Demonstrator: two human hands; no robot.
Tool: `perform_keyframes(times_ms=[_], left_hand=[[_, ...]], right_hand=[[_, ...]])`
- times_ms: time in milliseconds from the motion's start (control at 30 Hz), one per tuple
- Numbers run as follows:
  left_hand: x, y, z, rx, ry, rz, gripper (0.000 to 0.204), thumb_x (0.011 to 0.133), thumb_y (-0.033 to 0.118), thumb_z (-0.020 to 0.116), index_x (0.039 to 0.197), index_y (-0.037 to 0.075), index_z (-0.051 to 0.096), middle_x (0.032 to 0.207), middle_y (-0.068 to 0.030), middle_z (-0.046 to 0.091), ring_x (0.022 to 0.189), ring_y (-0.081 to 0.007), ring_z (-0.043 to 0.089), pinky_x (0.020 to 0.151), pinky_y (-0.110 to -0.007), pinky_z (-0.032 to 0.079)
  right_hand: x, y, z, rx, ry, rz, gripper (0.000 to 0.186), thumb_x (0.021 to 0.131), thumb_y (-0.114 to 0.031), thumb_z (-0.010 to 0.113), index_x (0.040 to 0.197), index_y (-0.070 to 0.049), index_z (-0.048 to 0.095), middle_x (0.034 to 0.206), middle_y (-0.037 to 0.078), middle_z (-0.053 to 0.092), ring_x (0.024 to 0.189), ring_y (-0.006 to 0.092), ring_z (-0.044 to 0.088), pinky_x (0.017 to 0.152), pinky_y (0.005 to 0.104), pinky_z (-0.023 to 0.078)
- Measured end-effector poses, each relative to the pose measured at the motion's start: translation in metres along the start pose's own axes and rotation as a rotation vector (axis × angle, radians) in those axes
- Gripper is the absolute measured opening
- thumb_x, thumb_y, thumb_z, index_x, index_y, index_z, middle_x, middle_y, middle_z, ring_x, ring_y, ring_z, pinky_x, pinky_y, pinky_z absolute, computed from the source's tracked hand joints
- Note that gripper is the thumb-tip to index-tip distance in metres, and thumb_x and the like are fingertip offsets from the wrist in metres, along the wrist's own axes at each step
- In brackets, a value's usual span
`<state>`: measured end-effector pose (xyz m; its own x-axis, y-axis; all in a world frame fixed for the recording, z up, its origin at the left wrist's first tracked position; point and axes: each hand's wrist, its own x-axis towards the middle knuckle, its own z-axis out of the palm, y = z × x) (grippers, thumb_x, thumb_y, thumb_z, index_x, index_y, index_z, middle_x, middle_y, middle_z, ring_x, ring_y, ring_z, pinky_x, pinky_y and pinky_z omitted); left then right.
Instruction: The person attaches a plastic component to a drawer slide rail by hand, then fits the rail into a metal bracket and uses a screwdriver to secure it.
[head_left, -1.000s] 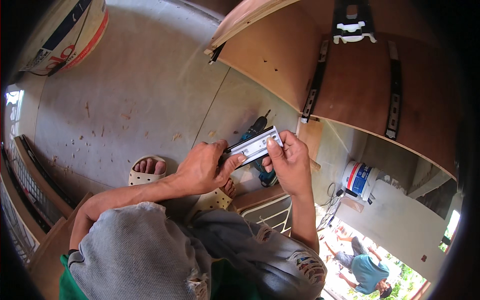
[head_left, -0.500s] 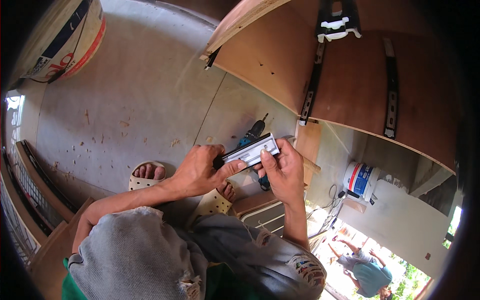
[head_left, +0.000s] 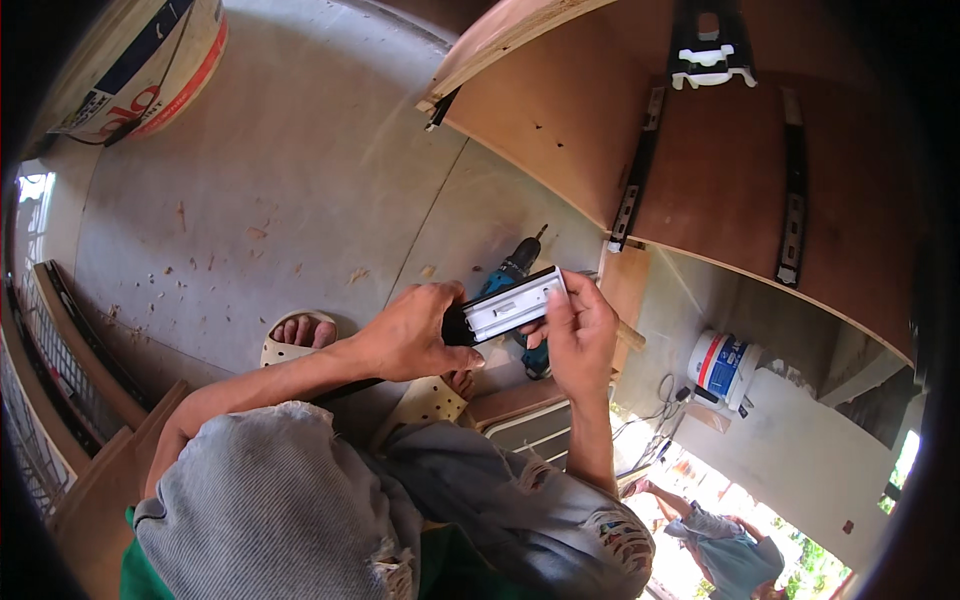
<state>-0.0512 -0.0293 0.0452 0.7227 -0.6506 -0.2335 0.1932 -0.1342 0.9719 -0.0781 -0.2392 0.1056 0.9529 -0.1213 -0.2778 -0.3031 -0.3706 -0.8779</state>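
A short drawer slide (head_left: 513, 306), black outside with a bright metal inner channel, lies tilted between my two hands above the floor. My left hand (head_left: 412, 332) is closed round its left end, thumb along the lower edge. At the other end my right hand (head_left: 580, 332) grips it, thumb on the channel and fingers tucked behind. Partly hidden beneath the slide, a blue and black cordless drill (head_left: 512, 265) rests on the floor, its bit pointing away to the right.
A wooden cabinet (head_left: 540, 130) at upper right carries black slides (head_left: 793, 200) on its inner panel. Paint buckets stand at far left (head_left: 150, 90) and right (head_left: 722, 365). Slide-fitted wooden pieces (head_left: 90, 350) lie at left. A cable (head_left: 660, 410) and another person (head_left: 735, 555) appear at lower right.
My left thumb has slid off the channel to the slide's lower edge, uncovering more of the metal. The view has shifted slightly, and the far person has changed posture.
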Motion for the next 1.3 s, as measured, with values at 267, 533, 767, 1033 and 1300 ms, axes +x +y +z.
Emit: perform_keyframes(times_ms=[267, 533, 767, 1033, 1300], left_hand=[[0.006, -0.024, -0.004, -0.091, -0.117, 0.132, 0.054, 0.079, 0.036, 0.080, 0.100, -0.007, 0.057, 0.073, -0.0166, 0.063, 0.069, -0.0262, 0.064, 0.064, -0.036, 0.050], [0.004, -0.024, -0.014, -0.560, -0.449, -0.260, 0.056, 0.089, 0.042, 0.070, 0.118, -0.002, 0.051, 0.073, -0.0023, 0.060, 0.058, -0.0089, 0.057, 0.049, -0.025, 0.047], [0.009, -0.010, -0.015, -0.429, -0.383, -0.211, 0.065, 0.085, 0.045, 0.074, 0.119, -0.006, 0.052, 0.066, -0.0032, 0.058, 0.048, -0.0093, 0.052, 0.045, -0.025, 0.043], [0.012, 0.003, -0.018, -0.434, -0.329, -0.181, 0.063, 0.084, 0.048, 0.073, 0.111, -0.007, 0.056, 0.061, -0.0033, 0.057, 0.045, -0.0091, 0.052, 0.041, -0.024, 0.042], [0.016, 0.004, -0.015, -0.347, -0.272, -0.201, 0.057, 0.087, 0.047, 0.071, 0.106, -0.005, 0.058, 0.059, -0.0031, 0.056, 0.046, -0.0097, 0.054, 0.042, -0.025, 0.043]], right_hand=[[0.000, 0.009, 0.021, 0.153, 0.046, 0.212, 0.038, 0.104, -0.033, 0.045, 0.090, 0.001, 0.054, 0.075, 0.008, 0.065, 0.054, 0.0115, 0.062, 0.045, 0.0228, 0.047], [0.002, 0.027, 0.035, 0.346, 0.289, 0.162, 0.031, 0.100, -0.028, 0.055, 0.088, 0.000, 0.056, 0.071, 0.001, 0.056, 0.057, 0.0075, 0.052, 0.051, 0.0231, 0.044], [0.020, 0.043, 0.037, 0.123, 0.516, -0.067, 0.029, 0.098, -0.027, 0.058, 0.089, 0.001, 0.056, 0.069, 0.000, 0.052, 0.063, 0.0075, 0.046, 0.059, 0.0256, 0.041], [0.023, 0.017, 0.033, -0.034, 0.334, -0.151, 0.029, 0.099, -0.024, 0.056, 0.083, 0.000, 0.055, 0.064, 0.000, 0.051, 0.061, 0.0076, 0.044, 0.054, 0.0287, 0.038], [0.027, 0.023, 0.030, 0.104, 0.357, -0.077, 0.032, 0.101, -0.030, 0.052, 0.085, -0.002, 0.056, 0.071, 0.000, 0.056, 0.060, 0.0088, 0.046, 0.055, 0.0285, 0.039]])
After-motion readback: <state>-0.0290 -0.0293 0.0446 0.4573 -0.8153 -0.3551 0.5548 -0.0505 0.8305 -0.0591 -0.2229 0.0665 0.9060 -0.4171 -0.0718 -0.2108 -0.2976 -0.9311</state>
